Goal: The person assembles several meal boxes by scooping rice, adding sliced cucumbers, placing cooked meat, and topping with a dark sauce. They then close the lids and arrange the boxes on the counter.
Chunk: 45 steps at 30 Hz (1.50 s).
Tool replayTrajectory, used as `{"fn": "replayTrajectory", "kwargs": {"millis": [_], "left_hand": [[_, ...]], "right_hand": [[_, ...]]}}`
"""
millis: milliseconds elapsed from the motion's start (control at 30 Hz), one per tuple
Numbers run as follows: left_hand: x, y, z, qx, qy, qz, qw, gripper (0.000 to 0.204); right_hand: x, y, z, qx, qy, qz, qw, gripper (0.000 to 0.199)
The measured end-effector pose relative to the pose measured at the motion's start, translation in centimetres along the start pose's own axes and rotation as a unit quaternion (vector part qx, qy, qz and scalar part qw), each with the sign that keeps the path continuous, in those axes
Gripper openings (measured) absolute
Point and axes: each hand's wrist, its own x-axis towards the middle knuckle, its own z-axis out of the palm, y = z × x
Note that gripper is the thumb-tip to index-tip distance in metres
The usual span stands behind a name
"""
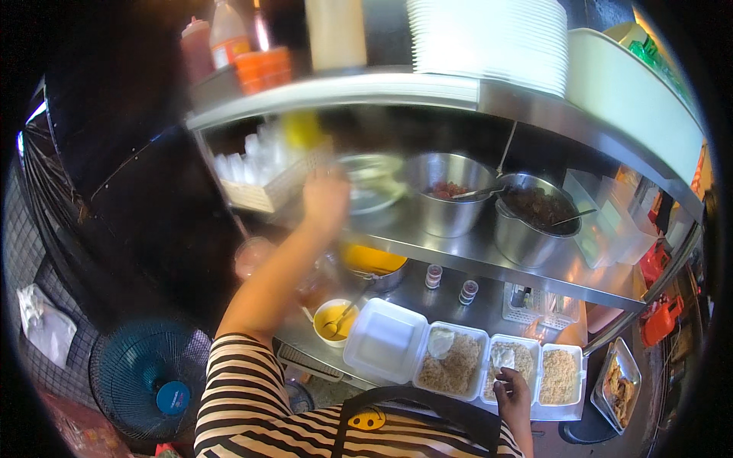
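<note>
My left hand (327,195) is raised over the steel shelf, smeared by motion. It is beside a white basket (263,195) of small clear plastic bags, and a blurred yellow thing (302,130) shows just above it. My right hand (513,388), fingers curled together, is at the near edge of a white foam box (489,397) with rice (513,374) and a small clear bag (502,355). Whatever its fingertips pinch is hidden. To the left is another rice-filled foam box (484,359) with its lid (385,340) folded back; a small clear bag (440,343) lies on the rice.
Two steel pots (447,217) (527,240) of dark food stand on the shelf, utensils in them. Below are a bowl (328,338) of yellow sauce with a spoon and two small jars (434,276). Stacked foam boxes (489,46) sit above; a fan (149,382) stands at left.
</note>
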Motion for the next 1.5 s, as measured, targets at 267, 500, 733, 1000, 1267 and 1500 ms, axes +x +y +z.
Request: {"fn": "replayTrajectory", "kwargs": {"millis": [267,500,733,1000,1267,1500], "left_hand": [[1.4,0.5,1.1,0.013,0.016,0.018,1.0,0.02],[3.2,0.8,2.3,0.04,0.018,-0.001,0.999,0.018],[4.5,0.8,2.6,0.014,-0.062,-0.089,0.994,0.02],[5.5,3.0,-3.0,0.055,-0.189,-0.064,0.978,0.023],[6.0,3.7,-1.9,0.048,-0.18,-0.035,0.982,0.023],[6.2,-1.0,-1.5,-0.058,-0.151,-0.112,0.98,0.02]], "right_hand": [[0.5,-0.2,0.6,0.017,0.006,0.006,1.0,0.034],[0.7,0.4,0.4,0.014,-0.003,0.014,1.0,0.034],[1.4,-1.0,0.4,0.01,-0.009,-0.002,1.0,0.033],[1.7,-0.9,0.7,0.003,-0.017,-0.017,1.0,0.034],[1.4,-1.0,0.5,0.002,-0.026,-0.023,0.999,0.032],[0.9,-0.6,0.0,0.012,-0.014,-0.015,1.0,0.033]]}}
